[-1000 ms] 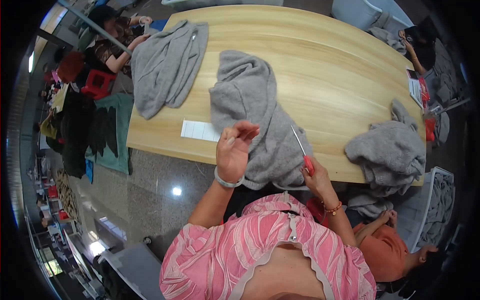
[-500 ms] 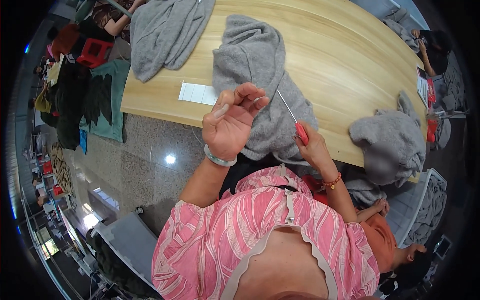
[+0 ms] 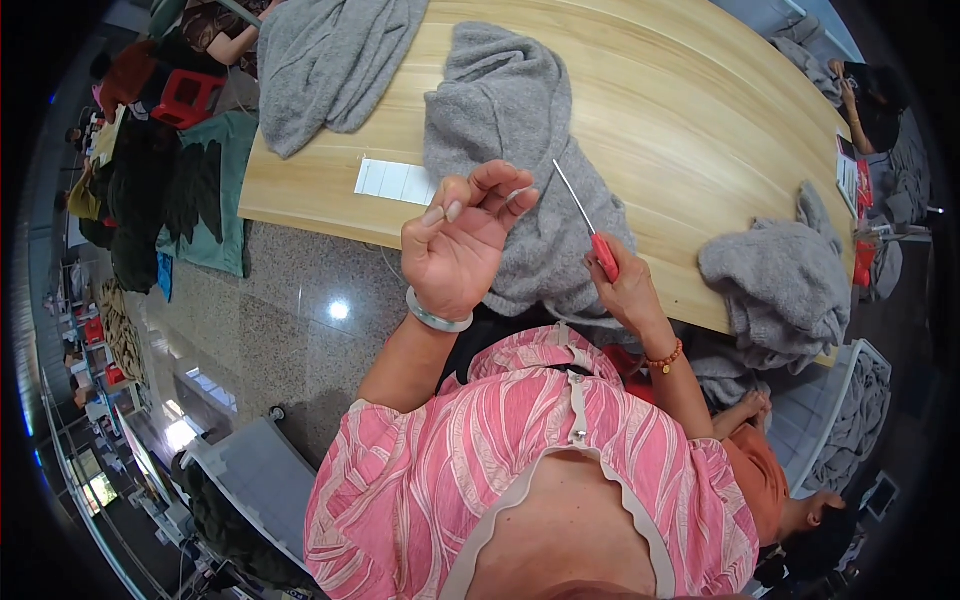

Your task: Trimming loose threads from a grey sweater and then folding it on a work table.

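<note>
My left hand (image 3: pixel 458 240) is raised palm up over the near table edge. Its thumb and index fingertips meet in a pinch, the other fingers curl loosely; whatever is between the tips is too small to make out. My right hand (image 3: pixel 630 290) grips the red handle of a thin metal-shafted tool (image 3: pixel 578 197); the shaft points up and away to the left. Both hands are above a grey knitted garment (image 3: pixel 510 110), which lies bunched on the table and hangs over its near edge towards my lap. The tool's tip is over the garment; whether it touches cannot be told.
On the wooden table (image 3: pixel 680 120) lie a white paper strip (image 3: pixel 392 180), a grey knit pile (image 3: pixel 335 70) at far left and another (image 3: pixel 785 285) at right. Plastic bins stand near both lower corners. A person in orange (image 3: pixel 755 470) sits close on my right; others work farther off.
My left thumb and index fingertips have come closer together. The tool has tilted slightly and its tip has risen a little. The garment lies nearly as before.
</note>
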The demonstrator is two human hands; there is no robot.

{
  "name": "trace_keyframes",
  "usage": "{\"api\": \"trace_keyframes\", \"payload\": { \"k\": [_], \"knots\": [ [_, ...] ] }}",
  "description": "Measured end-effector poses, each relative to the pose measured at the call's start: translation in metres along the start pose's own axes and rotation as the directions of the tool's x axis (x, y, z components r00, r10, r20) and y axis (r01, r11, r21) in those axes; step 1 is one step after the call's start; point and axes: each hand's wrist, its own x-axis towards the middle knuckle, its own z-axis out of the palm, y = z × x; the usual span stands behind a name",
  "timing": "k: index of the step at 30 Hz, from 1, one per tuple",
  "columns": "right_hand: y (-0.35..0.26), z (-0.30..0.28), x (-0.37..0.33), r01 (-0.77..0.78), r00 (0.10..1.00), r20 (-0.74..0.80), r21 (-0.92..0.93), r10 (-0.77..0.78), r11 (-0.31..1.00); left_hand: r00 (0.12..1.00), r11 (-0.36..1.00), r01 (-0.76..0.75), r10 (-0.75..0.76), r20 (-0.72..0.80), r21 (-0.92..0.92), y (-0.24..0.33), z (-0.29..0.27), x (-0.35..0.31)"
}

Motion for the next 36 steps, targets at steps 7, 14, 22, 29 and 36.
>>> {"api": "trace_keyframes", "payload": {
  "k": [7,14,22,29,36],
  "knots": [
    [-0.051,-0.028,0.016,0.289,0.933,-0.245,0.068,-0.265,0.955,0.999,0.985,0.049,-0.045,-0.031,0.164,-0.029,-0.002,0.012],
    [-0.080,-0.050,0.034,0.561,0.789,-0.333,0.049,-0.516,0.827,0.975,0.929,0.205,-0.222,0.020,0.308,-0.070,0.011,0.021],
    [-0.065,-0.072,0.033,0.538,0.758,-0.362,-0.121,-0.542,0.834,0.973,0.629,0.124,-0.229,0.030,0.767,-0.093,0.039,0.030],
    [-0.064,-0.083,0.031,0.518,0.707,-0.435,-0.219,-0.558,0.827,0.956,0.807,0.270,-0.290,-0.046,0.526,-0.105,0.044,0.035],
    [-0.062,-0.088,0.032,0.494,0.708,-0.462,-0.217,-0.534,0.842,0.967,0.545,0.104,-0.250,0.042,0.832,-0.107,0.045,0.039]
  ]
}}
